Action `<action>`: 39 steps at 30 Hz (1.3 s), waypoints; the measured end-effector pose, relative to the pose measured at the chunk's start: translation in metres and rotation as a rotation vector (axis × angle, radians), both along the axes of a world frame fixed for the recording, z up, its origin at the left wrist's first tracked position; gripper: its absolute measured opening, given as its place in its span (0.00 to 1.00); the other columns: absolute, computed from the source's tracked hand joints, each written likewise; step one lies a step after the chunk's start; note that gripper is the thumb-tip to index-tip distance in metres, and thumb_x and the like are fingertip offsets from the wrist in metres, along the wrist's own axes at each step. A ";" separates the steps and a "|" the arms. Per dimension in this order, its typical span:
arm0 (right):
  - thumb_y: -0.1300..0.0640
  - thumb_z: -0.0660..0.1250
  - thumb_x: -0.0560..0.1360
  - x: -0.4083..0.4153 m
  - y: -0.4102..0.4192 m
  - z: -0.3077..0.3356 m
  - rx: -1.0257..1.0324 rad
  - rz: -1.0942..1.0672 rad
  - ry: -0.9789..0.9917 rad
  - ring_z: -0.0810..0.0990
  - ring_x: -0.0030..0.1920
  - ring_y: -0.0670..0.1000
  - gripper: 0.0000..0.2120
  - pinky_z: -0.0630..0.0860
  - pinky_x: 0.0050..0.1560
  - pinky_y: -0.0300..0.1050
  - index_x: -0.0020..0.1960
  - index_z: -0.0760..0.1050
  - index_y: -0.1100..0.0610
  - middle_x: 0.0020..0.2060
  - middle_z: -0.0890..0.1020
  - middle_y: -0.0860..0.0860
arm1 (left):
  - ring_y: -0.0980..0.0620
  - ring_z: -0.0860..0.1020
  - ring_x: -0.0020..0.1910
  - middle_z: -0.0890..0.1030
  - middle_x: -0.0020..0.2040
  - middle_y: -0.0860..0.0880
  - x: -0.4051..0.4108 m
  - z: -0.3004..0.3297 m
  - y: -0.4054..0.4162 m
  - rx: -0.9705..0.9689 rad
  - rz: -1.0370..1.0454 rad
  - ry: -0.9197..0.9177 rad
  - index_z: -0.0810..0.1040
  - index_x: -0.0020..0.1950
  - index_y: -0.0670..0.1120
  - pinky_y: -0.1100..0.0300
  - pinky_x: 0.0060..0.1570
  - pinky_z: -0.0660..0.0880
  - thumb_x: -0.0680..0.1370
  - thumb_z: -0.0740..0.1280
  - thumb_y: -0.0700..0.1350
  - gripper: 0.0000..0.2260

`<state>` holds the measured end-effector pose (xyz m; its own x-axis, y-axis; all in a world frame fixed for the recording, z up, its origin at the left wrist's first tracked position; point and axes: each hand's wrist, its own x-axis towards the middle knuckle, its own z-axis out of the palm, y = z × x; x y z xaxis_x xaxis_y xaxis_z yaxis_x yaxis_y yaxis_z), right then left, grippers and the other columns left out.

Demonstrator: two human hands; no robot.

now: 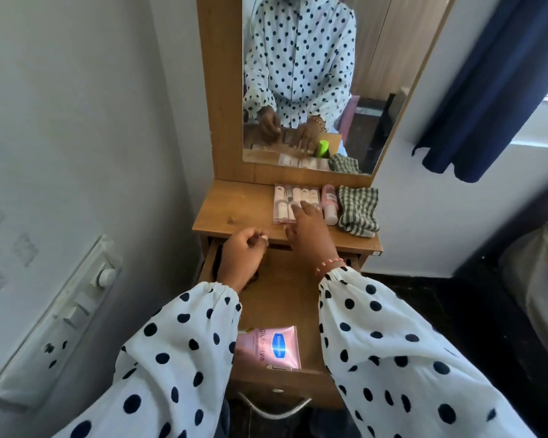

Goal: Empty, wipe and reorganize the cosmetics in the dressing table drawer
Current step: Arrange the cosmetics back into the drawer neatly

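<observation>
The wooden drawer [285, 298] is pulled out under the dressing table top [234, 210]. A pink lotion tube [268, 346] lies in its near end. On the top stand a clear pack of small pale bottles [285, 200], a pink bottle [329, 203] and a checked green cloth [358, 210]. My right hand [304, 229] reaches over the table edge, fingers spread, fingertips on the pack of bottles. My left hand [242, 257] hovers over the drawer's far left corner, fingers curled with thumb and forefinger pinched; whether it holds something small is unclear.
A tall mirror [314, 83] rises at the back of the table and reflects me, a green-capped bottle and the cloth. A wall switch panel [73, 311] is at the left. A dark blue curtain [494, 83] hangs at the right. The drawer's metal handle [274, 409] faces me.
</observation>
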<state>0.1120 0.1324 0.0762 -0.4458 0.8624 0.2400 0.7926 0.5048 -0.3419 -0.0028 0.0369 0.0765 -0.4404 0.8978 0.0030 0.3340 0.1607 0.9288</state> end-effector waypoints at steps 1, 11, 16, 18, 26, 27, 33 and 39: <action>0.55 0.59 0.78 -0.001 0.005 -0.001 -0.035 -0.001 -0.085 0.61 0.71 0.58 0.24 0.57 0.71 0.49 0.72 0.60 0.62 0.70 0.64 0.60 | 0.51 0.78 0.51 0.81 0.51 0.47 0.000 0.002 0.006 0.006 0.007 -0.028 0.78 0.57 0.45 0.71 0.38 0.70 0.78 0.61 0.45 0.10; 0.52 0.52 0.81 0.003 -0.002 -0.023 -0.003 0.035 -0.253 0.53 0.75 0.57 0.24 0.47 0.73 0.56 0.75 0.54 0.58 0.75 0.57 0.55 | 0.51 0.79 0.47 0.80 0.50 0.46 -0.006 -0.010 0.018 -0.017 0.076 -0.244 0.76 0.56 0.45 0.58 0.49 0.76 0.78 0.62 0.41 0.08; 0.56 0.57 0.79 0.010 -0.031 -0.025 0.051 0.092 -0.078 0.62 0.72 0.55 0.20 0.52 0.72 0.53 0.70 0.66 0.57 0.70 0.68 0.54 | 0.48 0.80 0.46 0.80 0.50 0.44 0.007 -0.021 0.019 -0.035 0.135 -0.327 0.74 0.58 0.43 0.57 0.44 0.76 0.78 0.62 0.43 0.10; 0.59 0.60 0.75 0.010 -0.043 -0.024 0.133 0.082 0.059 0.72 0.63 0.57 0.15 0.62 0.65 0.52 0.60 0.75 0.58 0.61 0.78 0.55 | 0.47 0.79 0.44 0.80 0.50 0.42 0.009 -0.023 0.021 -0.063 0.144 -0.445 0.73 0.59 0.42 0.56 0.42 0.77 0.79 0.61 0.43 0.11; 0.58 0.63 0.76 0.017 -0.036 -0.009 -0.212 -0.308 0.445 0.73 0.58 0.57 0.15 0.70 0.54 0.42 0.62 0.69 0.60 0.61 0.69 0.57 | 0.45 0.81 0.50 0.80 0.55 0.39 0.006 -0.019 0.029 -0.122 0.100 -0.673 0.74 0.59 0.38 0.55 0.46 0.79 0.78 0.62 0.40 0.11; 0.59 0.63 0.77 0.017 -0.036 -0.009 -0.263 -0.306 0.516 0.74 0.56 0.56 0.14 0.70 0.52 0.41 0.61 0.69 0.60 0.60 0.69 0.57 | 0.45 0.81 0.49 0.80 0.55 0.39 0.006 -0.019 0.027 -0.120 0.089 -0.669 0.74 0.57 0.38 0.55 0.45 0.79 0.78 0.62 0.40 0.10; 0.60 0.63 0.77 0.027 -0.056 -0.013 -0.621 -0.356 0.835 0.81 0.51 0.53 0.17 0.82 0.43 0.48 0.64 0.67 0.59 0.57 0.78 0.55 | 0.50 0.81 0.49 0.82 0.53 0.43 0.005 -0.015 -0.008 -0.054 0.034 -0.466 0.76 0.60 0.43 0.56 0.46 0.79 0.78 0.63 0.41 0.11; 0.61 0.65 0.76 0.035 -0.098 -0.026 -0.730 -0.330 0.849 0.81 0.52 0.53 0.17 0.81 0.46 0.48 0.64 0.68 0.58 0.56 0.79 0.54 | 0.52 0.80 0.50 0.81 0.53 0.47 0.005 -0.025 -0.055 -0.111 0.052 -0.308 0.75 0.63 0.46 0.57 0.48 0.78 0.79 0.61 0.44 0.13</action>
<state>0.1473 0.0339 0.0499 -0.1084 0.9627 -0.2480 0.2263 -0.2190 -0.9491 0.0027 -0.0183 0.0512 -0.4507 0.8615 -0.2338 0.0291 0.2760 0.9607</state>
